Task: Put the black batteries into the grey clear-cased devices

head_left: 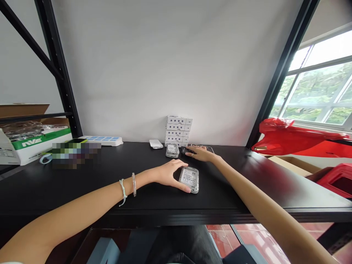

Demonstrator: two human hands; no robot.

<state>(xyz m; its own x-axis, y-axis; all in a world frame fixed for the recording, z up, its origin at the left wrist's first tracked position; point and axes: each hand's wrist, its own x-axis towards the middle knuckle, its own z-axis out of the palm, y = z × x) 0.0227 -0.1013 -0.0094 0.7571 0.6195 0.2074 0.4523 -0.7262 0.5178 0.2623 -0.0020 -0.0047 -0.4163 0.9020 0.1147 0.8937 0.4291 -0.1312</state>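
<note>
A small grey-white rectangular device [189, 179] with a printed label and code on its face lies near the middle of the table. My left hand [171, 173] spans it, thumb at the lower edge and fingertips at the top edge. Farther back, my right hand [202, 153] reaches out flat, its fingers stretched over dark, flat pieces [209, 149] that it partly hides. Just left of that hand sits a short stack of similar labelled devices [172, 149]. Behind it rises a stack of small white boxes [178, 131] against the wall.
A white flat item [156, 144] lies left of the devices. A power strip [106, 140] runs along the wall, near a roll of tape [46, 158] and a green-and-white carton [33, 145]. Red plastic bags [291, 137] hang at right, above an open cardboard box [295, 165].
</note>
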